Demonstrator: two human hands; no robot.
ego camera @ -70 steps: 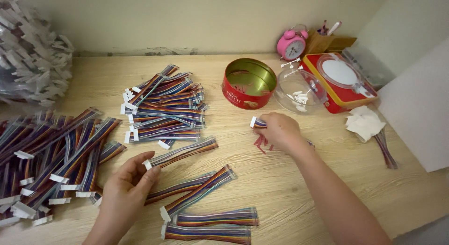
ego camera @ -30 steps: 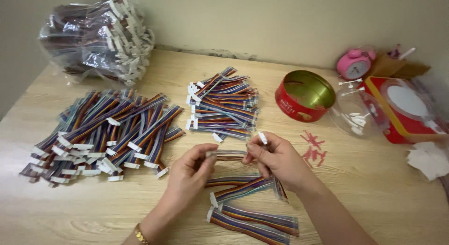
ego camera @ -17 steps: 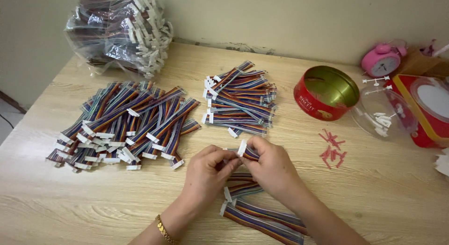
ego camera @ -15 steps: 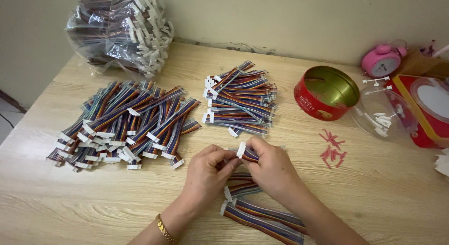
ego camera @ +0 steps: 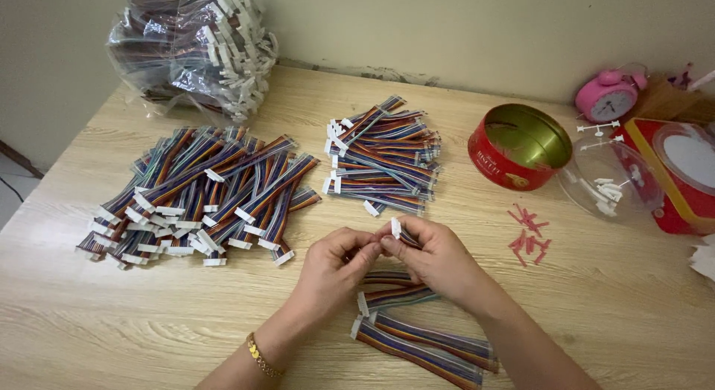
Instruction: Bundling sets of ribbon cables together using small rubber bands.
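Observation:
Both hands meet over the wooden table (ego camera: 611, 300) near its front. My right hand (ego camera: 436, 260) pinches a folded rainbow ribbon cable (ego camera: 400, 233) with a white connector sticking up at its top. My left hand (ego camera: 334, 267) grips the same cable from the left, fingertips touching the right hand's. Just beneath the hands lie three loose ribbon cables (ego camera: 417, 341).
A big spread pile of ribbon cables (ego camera: 201, 196) lies at left, a neater stack (ego camera: 383, 155) behind the hands. A plastic bag of cables (ego camera: 197, 47) sits far left. A red round tin (ego camera: 521, 146), clear lid (ego camera: 611, 185), small red clips (ego camera: 529, 233) and pink alarm clock (ego camera: 609, 98) are at right.
My right hand came back from the red clips at the right and joined the left. Both now hold one cable folded between them; the view has shifted left.

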